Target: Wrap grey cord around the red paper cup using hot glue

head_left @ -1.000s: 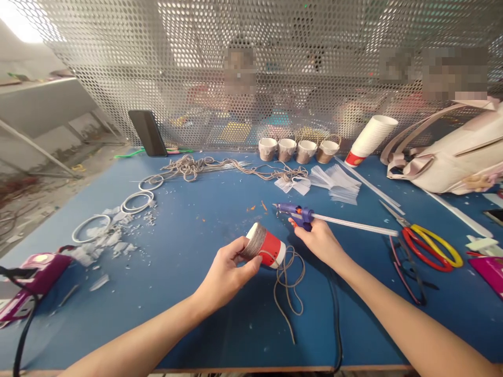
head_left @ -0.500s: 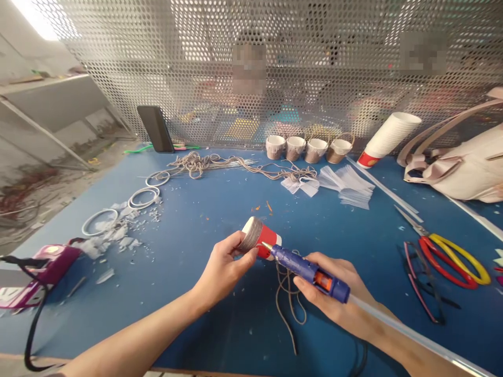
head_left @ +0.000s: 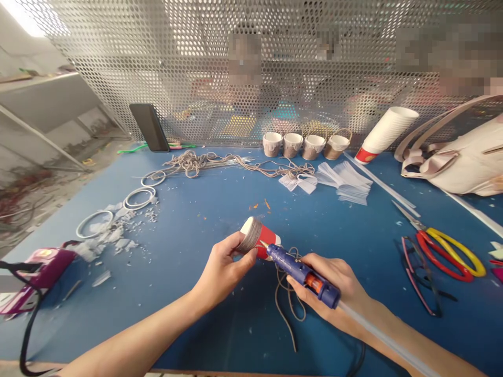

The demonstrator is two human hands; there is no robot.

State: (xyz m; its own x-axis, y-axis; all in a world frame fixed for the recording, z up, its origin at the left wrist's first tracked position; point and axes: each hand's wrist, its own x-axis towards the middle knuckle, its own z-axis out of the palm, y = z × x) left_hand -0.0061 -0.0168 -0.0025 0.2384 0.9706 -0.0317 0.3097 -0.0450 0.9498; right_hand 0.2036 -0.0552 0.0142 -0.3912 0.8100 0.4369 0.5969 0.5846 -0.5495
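Note:
My left hand (head_left: 228, 264) is closed around a paper cup (head_left: 269, 238), red with a white rim, tilted on its side. Grey-brown cord (head_left: 252, 234) is wound round part of the cup, and a loose tail of cord (head_left: 288, 306) hangs down onto the table. In my right hand (head_left: 334, 285) is a blue hot glue gun (head_left: 293, 266), gripped with its nozzle at the cup's red side, near my left thumb. A clear glue stick (head_left: 377, 327) sticks out from its back end.
Several cord-wrapped cups (head_left: 293, 145) line the back beside stacked paper cups (head_left: 387, 135). Scissors (head_left: 450, 254) and glasses (head_left: 418, 277) lie right. White rings (head_left: 94, 224), scraps, and a purple device (head_left: 39, 277) are left. A phone (head_left: 149, 127) leans against the perforated screen (head_left: 165, 78).
The glue gun and my right hand have shifted slightly left and down, the nozzle staying by the cup. The left hand and cup hold nearly still. The view has turned a little.

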